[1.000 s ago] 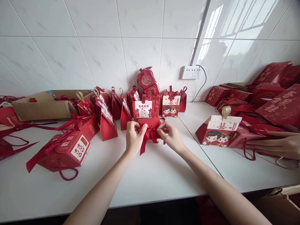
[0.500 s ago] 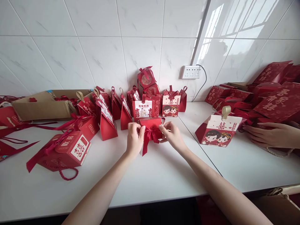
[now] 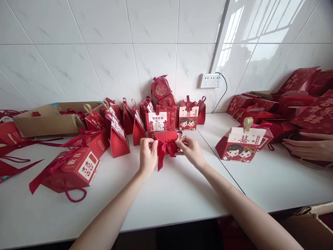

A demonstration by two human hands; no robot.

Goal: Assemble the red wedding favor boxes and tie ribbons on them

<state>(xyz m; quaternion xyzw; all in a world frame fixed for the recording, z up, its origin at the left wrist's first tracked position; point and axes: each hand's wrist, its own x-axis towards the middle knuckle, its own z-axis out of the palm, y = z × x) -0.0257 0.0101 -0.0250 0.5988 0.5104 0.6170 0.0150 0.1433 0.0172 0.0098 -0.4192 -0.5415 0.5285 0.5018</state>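
Note:
A small red gift box (image 3: pixel 165 135) stands on the white table in front of me, with a red ribbon bow (image 3: pixel 167 148) tied across its front. My left hand (image 3: pixel 148 154) pinches the bow's left side between thumb and fingers. On the other side, my right hand (image 3: pixel 191 151) has its thumb and forefinger closed on the bow's right loop. One ribbon tail hangs from the bow near my left thumb. The fingertips cover part of the loops and the box's sides.
Finished-looking red boxes (image 3: pixel 118 133) stand in rows behind. Ribboned boxes (image 3: pixel 73 168) and a cardboard carton (image 3: pixel 48 121) lie left. A couple-printed box (image 3: pixel 239 147) stands right, near a pile of red boxes (image 3: pixel 293 100) and another person's hand (image 3: pixel 310 146). A socket (image 3: pixel 209 81) is on the wall.
My hands stay on the bow, with its loops looking slightly fuller. The other person's hand has shifted right, away from the couple-printed box. The view has moved slightly.

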